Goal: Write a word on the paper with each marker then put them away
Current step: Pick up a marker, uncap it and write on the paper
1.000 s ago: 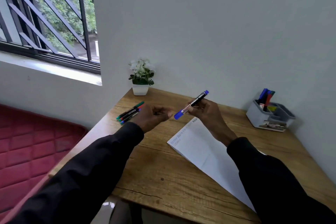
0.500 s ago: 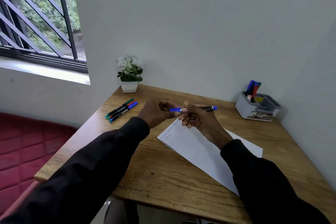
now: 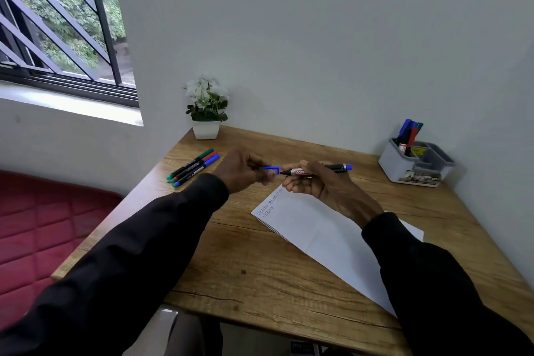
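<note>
To your left, three slim markers with green, red and blue caps (image 3: 193, 166) lie side by side on the wooden desk (image 3: 260, 269), parked within easy reach. Your left hand (image 3: 241, 172) pinches the small blue cap (image 3: 271, 168), keeping it in line with the bare nib. Your right hand (image 3: 316, 183) curls around the black-barrelled blue marker (image 3: 335, 167), held level just above the white paper sheet (image 3: 332, 234), whose near corner already carries blue words. Farther right, the grey plastic organiser (image 3: 396, 165) stands markers upright, so it is likely where this one belongs.
</note>
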The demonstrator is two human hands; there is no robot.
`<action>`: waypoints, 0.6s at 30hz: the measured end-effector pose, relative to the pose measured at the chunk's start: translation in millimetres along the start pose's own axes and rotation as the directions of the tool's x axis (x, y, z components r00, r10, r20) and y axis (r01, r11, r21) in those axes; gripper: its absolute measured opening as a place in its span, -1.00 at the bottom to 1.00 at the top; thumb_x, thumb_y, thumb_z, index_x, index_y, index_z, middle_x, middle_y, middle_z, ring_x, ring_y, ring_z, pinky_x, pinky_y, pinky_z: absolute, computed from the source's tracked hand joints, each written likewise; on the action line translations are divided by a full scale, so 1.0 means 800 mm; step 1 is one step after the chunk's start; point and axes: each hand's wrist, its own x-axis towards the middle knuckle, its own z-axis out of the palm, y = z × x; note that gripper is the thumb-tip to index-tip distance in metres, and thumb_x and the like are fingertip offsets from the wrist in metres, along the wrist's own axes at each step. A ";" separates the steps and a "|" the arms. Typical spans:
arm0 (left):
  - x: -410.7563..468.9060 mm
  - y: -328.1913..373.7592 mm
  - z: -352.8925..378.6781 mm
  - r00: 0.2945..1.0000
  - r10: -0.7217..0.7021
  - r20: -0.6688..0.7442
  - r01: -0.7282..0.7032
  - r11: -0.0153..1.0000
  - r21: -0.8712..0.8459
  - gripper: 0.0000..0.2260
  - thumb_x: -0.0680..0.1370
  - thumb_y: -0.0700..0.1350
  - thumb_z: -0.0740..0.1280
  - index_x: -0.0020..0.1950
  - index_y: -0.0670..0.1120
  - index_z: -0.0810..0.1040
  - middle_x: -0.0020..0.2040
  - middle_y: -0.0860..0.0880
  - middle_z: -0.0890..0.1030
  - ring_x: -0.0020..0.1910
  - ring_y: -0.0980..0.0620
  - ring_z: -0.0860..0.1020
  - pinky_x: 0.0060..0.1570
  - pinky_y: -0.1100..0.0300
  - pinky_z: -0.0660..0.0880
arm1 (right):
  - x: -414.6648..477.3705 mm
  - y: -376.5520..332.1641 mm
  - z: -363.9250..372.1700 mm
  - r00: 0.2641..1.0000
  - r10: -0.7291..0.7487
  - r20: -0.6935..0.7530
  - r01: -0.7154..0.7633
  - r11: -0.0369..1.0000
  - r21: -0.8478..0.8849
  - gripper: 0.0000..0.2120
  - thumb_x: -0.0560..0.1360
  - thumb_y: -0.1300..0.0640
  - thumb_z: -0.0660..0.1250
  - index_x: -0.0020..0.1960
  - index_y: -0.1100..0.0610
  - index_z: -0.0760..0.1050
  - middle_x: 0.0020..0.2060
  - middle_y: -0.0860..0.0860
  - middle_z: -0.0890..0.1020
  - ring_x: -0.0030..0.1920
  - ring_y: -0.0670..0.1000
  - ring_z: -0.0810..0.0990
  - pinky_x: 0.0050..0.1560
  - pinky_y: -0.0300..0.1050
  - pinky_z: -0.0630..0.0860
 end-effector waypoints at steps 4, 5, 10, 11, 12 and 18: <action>-0.004 -0.033 -0.030 0.999 -0.025 -0.043 0.026 1.000 0.015 -0.90 0.47 -0.15 0.47 -0.03 -0.11 0.71 -0.18 0.01 0.72 -0.20 0.14 0.65 -0.18 0.36 0.54 | -0.011 0.001 -0.016 0.999 -0.042 0.008 0.042 0.995 -0.087 -0.61 0.72 0.14 0.19 0.27 0.47 0.55 -0.07 0.35 0.67 -0.16 0.15 0.71 -0.11 -0.11 0.66; -0.005 -0.040 -0.032 0.998 -0.037 -0.046 0.040 0.997 0.066 -0.88 0.47 -0.13 0.48 -0.02 -0.08 0.72 -0.16 0.04 0.72 -0.19 0.20 0.64 -0.16 0.36 0.53 | -0.012 0.003 -0.017 0.998 -0.058 -0.014 0.056 0.992 -0.113 -0.61 0.69 0.12 0.24 0.24 0.47 0.55 -0.10 0.36 0.67 -0.21 0.17 0.70 -0.17 -0.09 0.65; 0.007 -0.057 -0.009 0.994 -0.075 -0.082 0.097 0.943 0.317 -0.76 0.48 -0.02 0.46 0.11 -0.05 0.66 -0.04 0.08 0.61 -0.09 0.19 0.53 -0.18 0.38 0.42 | -0.008 0.016 -0.007 0.991 -0.070 -0.113 0.043 0.974 -0.223 -0.74 0.68 0.28 0.26 0.07 0.53 0.50 -0.25 0.31 0.67 -0.38 0.16 0.64 -0.39 -0.12 0.56; 0.012 -0.058 -0.005 0.995 -0.057 -0.085 0.084 0.927 0.367 -0.75 0.48 -0.01 0.46 0.12 -0.05 0.66 -0.04 0.07 0.58 -0.11 0.17 0.50 -0.23 0.39 0.37 | -0.007 0.018 -0.005 0.992 -0.068 -0.105 0.040 0.968 -0.247 -0.77 0.67 0.30 0.27 0.07 0.52 0.51 -0.25 0.31 0.68 -0.37 0.16 0.65 -0.39 -0.13 0.56; 0.018 -0.059 -0.001 0.996 -0.045 -0.083 0.076 0.907 0.414 -0.74 0.49 0.01 0.45 0.13 -0.05 0.65 -0.04 0.05 0.55 -0.10 0.15 0.48 -0.25 0.37 0.35 | -0.005 0.020 -0.003 0.994 -0.065 -0.091 0.038 0.962 -0.272 -0.79 0.66 0.31 0.29 0.07 0.50 0.53 -0.24 0.30 0.68 -0.35 0.16 0.65 -0.37 -0.13 0.57; 0.032 -0.070 0.010 0.997 -0.035 -0.067 0.067 0.829 0.555 -0.63 0.50 0.13 0.38 0.24 0.00 0.60 0.08 -0.04 0.47 0.06 0.01 0.40 0.09 0.01 0.45 | -0.008 0.033 0.011 0.994 -0.091 -0.058 0.061 0.914 -0.400 -0.92 0.59 0.34 0.42 0.06 0.34 0.64 -0.27 0.27 0.68 -0.38 0.17 0.62 -0.39 -0.10 0.57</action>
